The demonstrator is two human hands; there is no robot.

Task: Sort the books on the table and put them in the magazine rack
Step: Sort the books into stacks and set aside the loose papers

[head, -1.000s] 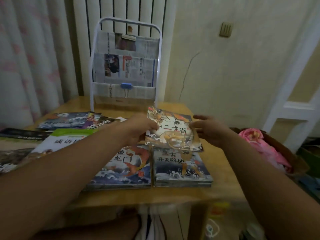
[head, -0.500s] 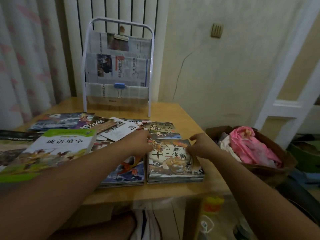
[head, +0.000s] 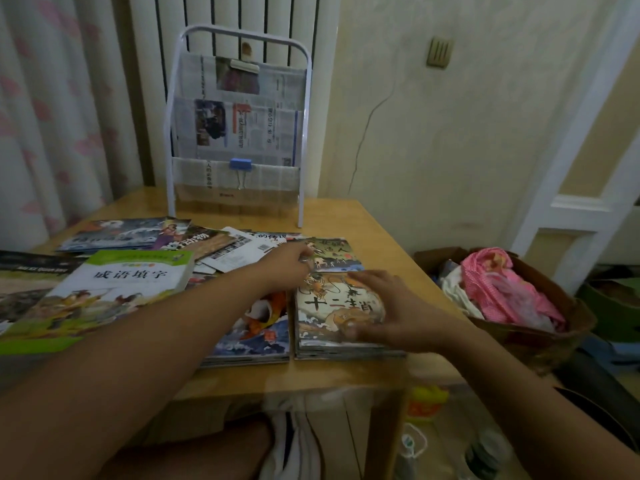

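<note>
Head view, right hand (head: 391, 306) spread flat, fingers relaxed, on the dragon-cover book (head: 332, 306) topping the right stack at the bench (head: 377, 233) front; left hand (head: 291, 263) pinching a thin book (head: 334, 254) just behind; magazine rack (head: 239, 126) upright at the far edge, lined with newspaper

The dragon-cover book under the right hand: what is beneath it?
The dragon-cover book tops a stack of thin books on the table; only their edges show. The right hand rests on its cover, so the covers below are hidden.
</note>
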